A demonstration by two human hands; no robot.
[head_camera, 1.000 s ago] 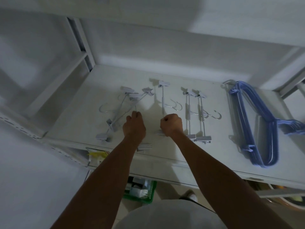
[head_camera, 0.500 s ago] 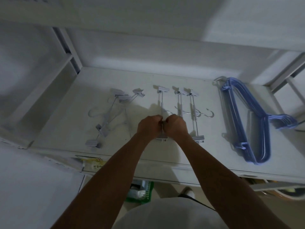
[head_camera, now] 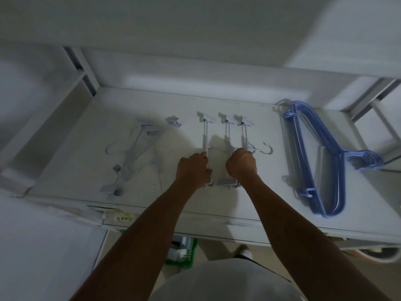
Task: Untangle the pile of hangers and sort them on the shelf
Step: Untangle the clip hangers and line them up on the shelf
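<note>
Three white clip hangers [head_camera: 225, 121] lie parallel; left hand [head_camera: 193, 170] grips one, right hand [head_camera: 242, 166] grips the other two

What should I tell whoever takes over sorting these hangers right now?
Left hand grips one white metal clip hanger; right hand grips the pair of white clip hangers beside it.
Done: stack of blue plastic hangers lies at the right of the white shelf.
Left: the tangled pile of white clip hangers at the left needs separating and lining up.
</note>
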